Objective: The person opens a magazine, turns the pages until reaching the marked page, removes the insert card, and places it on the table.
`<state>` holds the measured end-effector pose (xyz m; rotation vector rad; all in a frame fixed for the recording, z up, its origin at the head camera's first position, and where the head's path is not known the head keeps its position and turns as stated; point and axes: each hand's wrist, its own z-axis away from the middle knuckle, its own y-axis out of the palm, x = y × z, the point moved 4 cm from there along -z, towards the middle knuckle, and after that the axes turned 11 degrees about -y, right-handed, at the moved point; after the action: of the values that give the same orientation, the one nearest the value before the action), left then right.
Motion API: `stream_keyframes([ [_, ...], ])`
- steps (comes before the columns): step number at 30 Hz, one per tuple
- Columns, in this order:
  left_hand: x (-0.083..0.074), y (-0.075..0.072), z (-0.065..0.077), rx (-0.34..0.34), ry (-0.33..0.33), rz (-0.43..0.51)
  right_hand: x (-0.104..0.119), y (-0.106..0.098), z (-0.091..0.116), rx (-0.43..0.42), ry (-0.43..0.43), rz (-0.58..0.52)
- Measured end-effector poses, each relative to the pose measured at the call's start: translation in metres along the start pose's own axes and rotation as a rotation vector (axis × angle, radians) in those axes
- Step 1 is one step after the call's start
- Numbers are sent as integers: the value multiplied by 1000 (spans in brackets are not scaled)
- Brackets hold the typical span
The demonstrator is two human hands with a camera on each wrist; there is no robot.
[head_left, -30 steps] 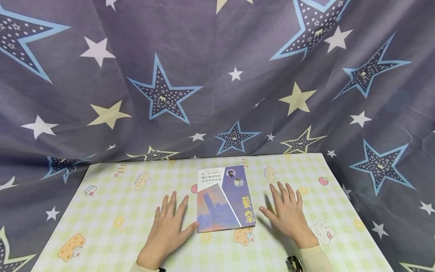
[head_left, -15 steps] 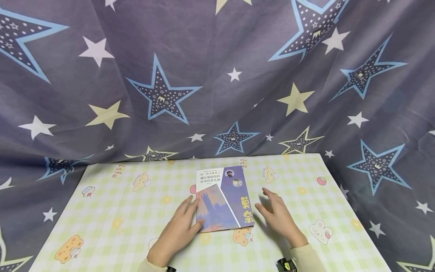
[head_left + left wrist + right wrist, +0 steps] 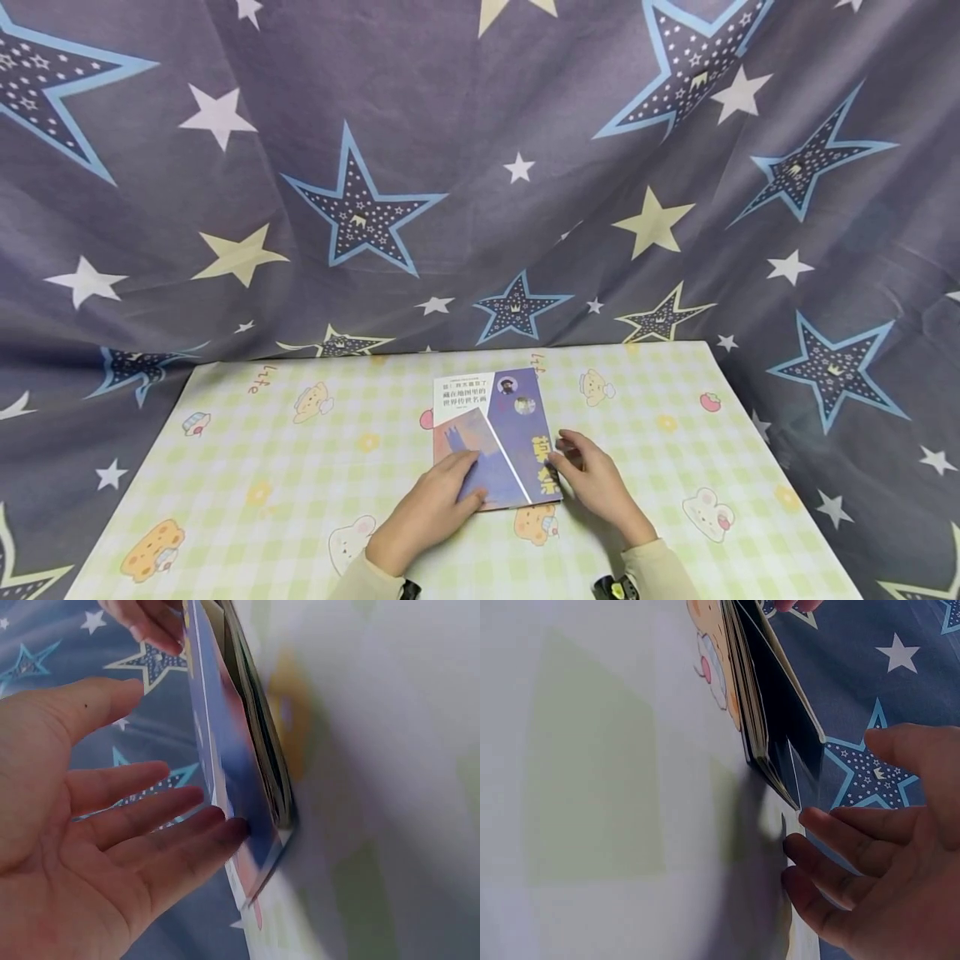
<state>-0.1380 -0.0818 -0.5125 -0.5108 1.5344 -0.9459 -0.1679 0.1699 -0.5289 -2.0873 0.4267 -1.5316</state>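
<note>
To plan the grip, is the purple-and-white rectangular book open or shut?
The book is slightly open: right wrist view shows a gap between cover and pages.

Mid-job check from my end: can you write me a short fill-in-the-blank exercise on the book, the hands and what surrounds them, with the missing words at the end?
1. The book lies on a tablecloth checked in white and ____.
2. In the head view, the left hand hides the book's lower ____ corner.
3. In that view, the right hand partly overlaps the cover's large characters, coloured ____.
4. The dark curtain is printed all over with ____.

Missing words: green; left; yellow; stars.
</note>
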Motion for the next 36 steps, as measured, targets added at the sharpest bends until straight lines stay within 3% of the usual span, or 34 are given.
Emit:
stream_keyframes([
  [10,-4,4,-4,22,-33,-26,1,2,-1,-32,-9,-45],
  [18,-8,4,-8,51,-53,16,8,-4,-3,-97,-60,-107],
  [25,-13,2,-18,56,-96,67,32,-7,-11,-130,-281,-239],
  [36,-22,-7,-24,89,-218,145,73,5,-21,-18,-478,-139],
])
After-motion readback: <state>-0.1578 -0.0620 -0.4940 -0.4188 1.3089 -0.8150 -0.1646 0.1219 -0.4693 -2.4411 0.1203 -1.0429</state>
